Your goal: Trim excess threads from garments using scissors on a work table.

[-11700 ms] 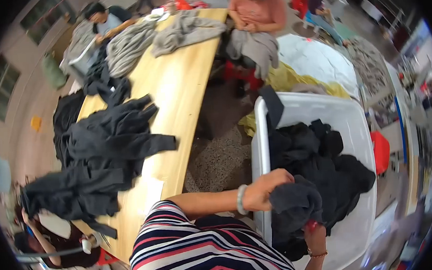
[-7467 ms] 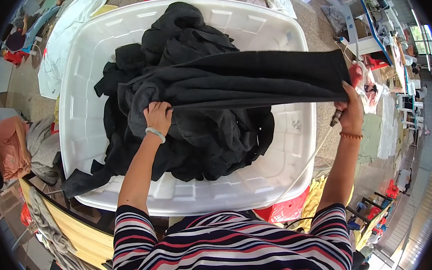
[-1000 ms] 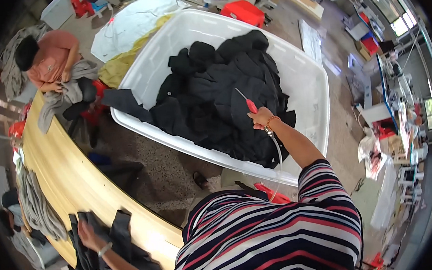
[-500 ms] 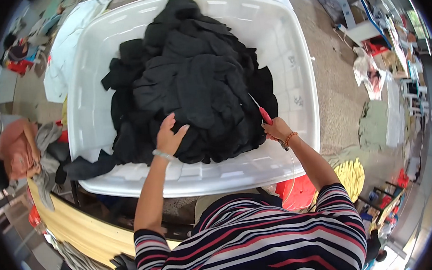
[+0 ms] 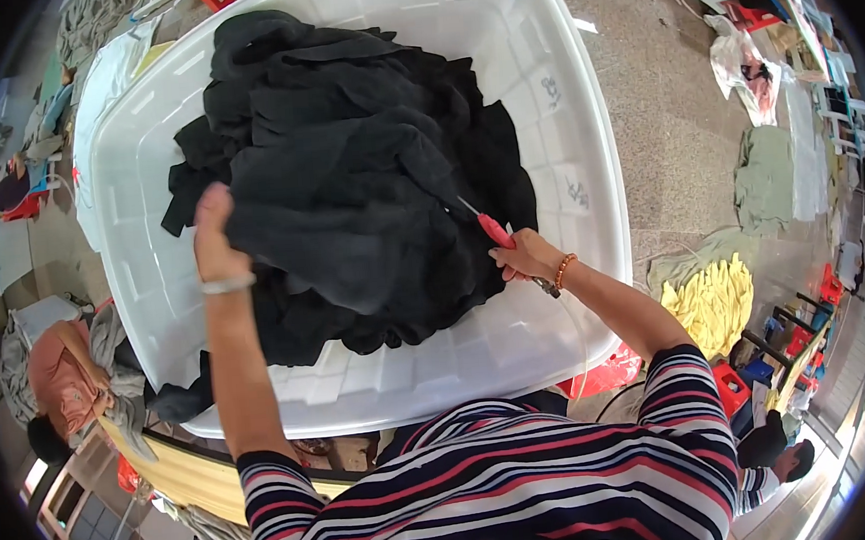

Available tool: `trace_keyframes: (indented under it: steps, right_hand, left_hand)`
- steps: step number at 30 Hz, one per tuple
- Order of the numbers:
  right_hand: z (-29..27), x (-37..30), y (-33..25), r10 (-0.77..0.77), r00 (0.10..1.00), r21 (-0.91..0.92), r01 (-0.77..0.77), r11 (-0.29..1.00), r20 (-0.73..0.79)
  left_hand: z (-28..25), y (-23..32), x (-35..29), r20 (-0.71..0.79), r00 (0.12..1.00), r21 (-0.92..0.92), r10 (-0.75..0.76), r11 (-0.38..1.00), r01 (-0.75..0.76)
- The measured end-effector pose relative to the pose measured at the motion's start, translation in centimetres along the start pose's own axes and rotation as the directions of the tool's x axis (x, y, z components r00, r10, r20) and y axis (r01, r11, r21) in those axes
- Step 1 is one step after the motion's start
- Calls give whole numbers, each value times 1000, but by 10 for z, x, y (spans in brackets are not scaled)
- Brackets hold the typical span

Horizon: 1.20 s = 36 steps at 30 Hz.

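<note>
A heap of black cloth pieces [image 5: 345, 166] fills much of a large white plastic tub [image 5: 582, 119] in front of me. My left hand [image 5: 217, 235] is at the left side of the heap, against the edge of a loose upper piece. It is smeared by motion, and whether its fingers grip the cloth cannot be made out. Over the heap's right side, my right hand [image 5: 527, 255] is closed round a red-handled tool [image 5: 495, 228] with a thin metal tip pointing up and left at the cloth. A dark metal part shows behind that hand, with a thin pale cord hanging below.
A yellow-topped bench [image 5: 181, 468] stands at the lower left, near a person in a salmon top [image 5: 58, 371]. Yellow cloth [image 5: 713, 301] and grey-green cloth [image 5: 767, 176] lie on the floor to the right. A red plastic bag [image 5: 608, 370] is by the tub's near right corner.
My left hand has moved left and farther up the heap, and the upper cloth is blurred near it. My right hand, with the tool, has shifted slightly left. The view has turned a little.
</note>
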State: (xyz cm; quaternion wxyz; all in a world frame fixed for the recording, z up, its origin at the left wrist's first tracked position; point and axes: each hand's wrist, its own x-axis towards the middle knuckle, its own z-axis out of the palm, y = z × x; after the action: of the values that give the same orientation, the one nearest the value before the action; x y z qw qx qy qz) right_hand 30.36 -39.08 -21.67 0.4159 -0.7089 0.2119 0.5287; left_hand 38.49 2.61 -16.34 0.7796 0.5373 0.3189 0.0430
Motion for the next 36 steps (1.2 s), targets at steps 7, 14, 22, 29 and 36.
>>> trace_keyframes:
  steps: [7,14,22,29,36]
  right_hand:
    - [2,-2,-38,-138,983,-11,138,990,-123]
    - [15,-19,-40,-229,939,-162,192,968,-258]
    - [54,1,-74,-594,668,-536,331,777,-449]
    - [111,29,-159,-782,431,-569,538,623,-450]
    - [109,24,-183,-724,475,-361,646,672,-500]
  left_hand:
    - [-21,-2,84,109,931,712,349,626,-318]
    - [-78,-150,43,60,966,773,252,600,-204]
    - [-61,-85,52,261,948,683,183,659,-315]
    - [17,40,-41,308,949,347,69,920,-179]
    - [28,119,-116,569,502,471,651,242,-848]
